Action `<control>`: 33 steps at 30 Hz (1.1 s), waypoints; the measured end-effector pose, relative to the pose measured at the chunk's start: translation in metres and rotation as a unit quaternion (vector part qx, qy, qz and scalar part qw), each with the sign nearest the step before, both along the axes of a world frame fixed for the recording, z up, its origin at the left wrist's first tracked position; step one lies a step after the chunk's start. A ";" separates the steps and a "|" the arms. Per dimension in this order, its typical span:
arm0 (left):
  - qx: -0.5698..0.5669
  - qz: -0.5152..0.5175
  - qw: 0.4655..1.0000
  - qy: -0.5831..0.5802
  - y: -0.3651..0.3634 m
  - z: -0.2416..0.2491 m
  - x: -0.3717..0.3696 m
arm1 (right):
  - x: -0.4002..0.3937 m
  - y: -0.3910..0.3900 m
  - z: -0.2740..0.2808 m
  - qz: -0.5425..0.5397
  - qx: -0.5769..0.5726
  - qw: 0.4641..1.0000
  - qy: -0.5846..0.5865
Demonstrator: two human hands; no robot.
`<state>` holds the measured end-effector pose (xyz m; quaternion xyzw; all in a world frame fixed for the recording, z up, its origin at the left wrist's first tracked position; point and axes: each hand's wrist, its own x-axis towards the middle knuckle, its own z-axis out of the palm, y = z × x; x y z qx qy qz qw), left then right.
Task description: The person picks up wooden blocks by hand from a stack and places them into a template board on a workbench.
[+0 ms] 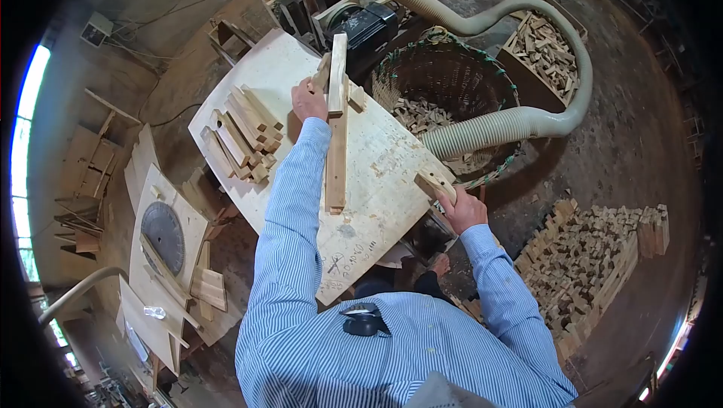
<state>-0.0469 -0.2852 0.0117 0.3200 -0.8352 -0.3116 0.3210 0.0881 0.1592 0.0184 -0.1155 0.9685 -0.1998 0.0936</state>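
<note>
My left hand (309,99) is closed around a short wooden piece (323,71) on the pale worktable (376,205). Right beside it stands an upright wooden board (338,69), and a long wooden strip (336,163) runs from there toward me. Over the table's right edge, my right hand (465,212) grips a short wooden block (434,182) with small dark holes in its face. To the left of my left forearm lies a stack of wooden sticks (241,133). The fingertips of my left hand are partly hidden.
Behind the table is a dark motor (365,28). A ribbed hose (482,129) crosses a wicker basket (392,69) holding wood offcuts. More offcuts fill a box (544,50) and a large pile (587,265) at right. At left stands a table with a round saw blade (163,236).
</note>
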 end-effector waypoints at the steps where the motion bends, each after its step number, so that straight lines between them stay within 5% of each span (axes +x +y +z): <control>1: -0.093 0.002 0.996 -0.002 0.002 0.007 0.006 | 0.000 0.000 0.001 0.000 0.004 1.000 0.007; 2: -0.176 -0.018 0.984 -0.018 0.004 0.014 0.014 | 0.000 0.001 -0.001 0.001 0.007 1.000 0.013; 7: -0.231 -0.135 0.957 -0.110 0.001 0.006 0.039 | 0.001 0.001 0.012 0.008 0.005 1.000 -0.005; 9: -0.069 -0.066 0.995 -0.035 0.005 -0.002 0.041 | 0.000 0.003 0.014 0.005 0.004 1.000 -0.012; 13: 0.034 -0.056 0.989 -0.133 -0.004 -0.006 0.028 | -0.003 0.001 0.015 0.011 0.007 1.000 -0.012; 20: 0.117 -0.028 0.989 -0.087 -0.011 -0.009 -0.012 | -0.003 0.001 0.018 0.004 0.018 0.999 -0.028; 33: 0.099 -0.014 0.991 -0.086 -0.025 -0.018 -0.051 | -0.006 0.001 0.016 0.013 0.015 0.999 -0.039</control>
